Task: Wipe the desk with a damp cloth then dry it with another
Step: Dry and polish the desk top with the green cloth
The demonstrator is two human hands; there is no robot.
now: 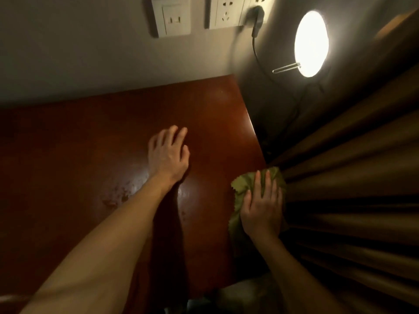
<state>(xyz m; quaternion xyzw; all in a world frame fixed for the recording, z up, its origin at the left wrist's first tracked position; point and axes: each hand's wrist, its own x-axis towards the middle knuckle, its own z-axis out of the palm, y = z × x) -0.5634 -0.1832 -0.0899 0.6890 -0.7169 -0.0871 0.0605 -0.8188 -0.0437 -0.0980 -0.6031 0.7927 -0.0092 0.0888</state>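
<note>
Left hand (pixel 169 152) is laid on the red-brown desk (pixel 68 143) at mid-frame, fingers relaxed and nothing held. Lower right of it, the green cloth (pixel 246 181) is pressed onto the desk's right edge by the straight-fingered right hand (pixel 263 207), beside the curtain (pixel 351 177).

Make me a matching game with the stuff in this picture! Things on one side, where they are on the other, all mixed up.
Things:
1 green cloth
2 left hand
3 lamp
4 plug

Places:
A in the wall socket
B under the right hand
C over the bare desk
D glowing beside the curtain

Pairs: 1-B, 2-C, 3-D, 4-A
</note>
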